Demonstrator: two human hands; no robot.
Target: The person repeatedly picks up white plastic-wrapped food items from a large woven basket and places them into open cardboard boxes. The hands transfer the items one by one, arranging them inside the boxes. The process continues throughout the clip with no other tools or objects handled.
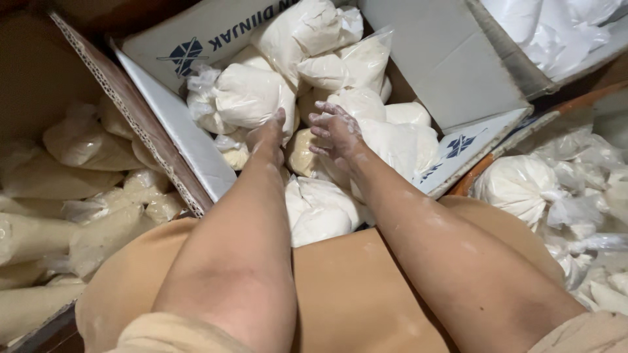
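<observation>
A clear plastic bag packed round with white flour [252, 97] lies at the far left of an open white cardboard box [190, 140], the left hand [269, 135] pressed against its near side, fingers tucked under (whether they grip it cannot be told). Just right, the flour-dusted right hand [335, 133] hovers with fingers spread and loose over more tied white bags [392, 134]. Further bags fill a brown carton [131, 111] at left.

One head-worn camera looks steeply down, close over both forearms, into an open cardboard box [196, 140] of bags.
</observation>
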